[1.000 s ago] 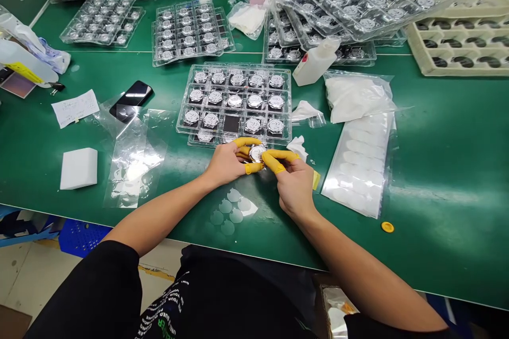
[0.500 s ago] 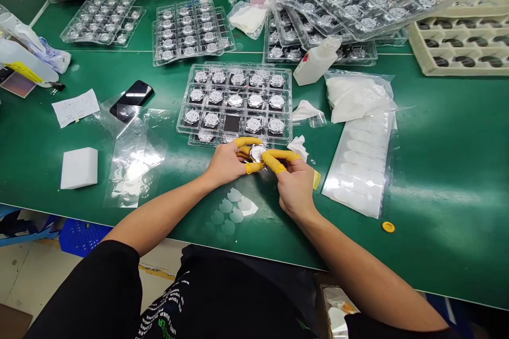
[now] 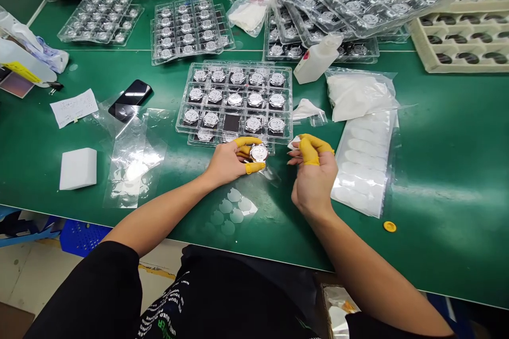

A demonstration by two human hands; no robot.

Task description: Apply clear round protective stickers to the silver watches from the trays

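Head view — left hand pinching a watch case, right hand apart from it.

The left hand [image 3: 226, 162] is closed on the silver watch case [image 3: 259, 153], its yellow finger cots [image 3: 254, 168] pressed around the rim, holding it over the green table [image 3: 437, 180] just in front of a clear plastic tray [image 3: 180, 119]. Those fingers cover part of the case, so its face is hard to make out. The right hand [image 3: 314, 175] sits near, fingers curled, beside a small white wipe [image 3: 294, 143] — whether it pinches the wipe can't be told from here. The tray holds rows of similar cases, with one dark pocket. More trays are stacked farther up, cut off by the frame.
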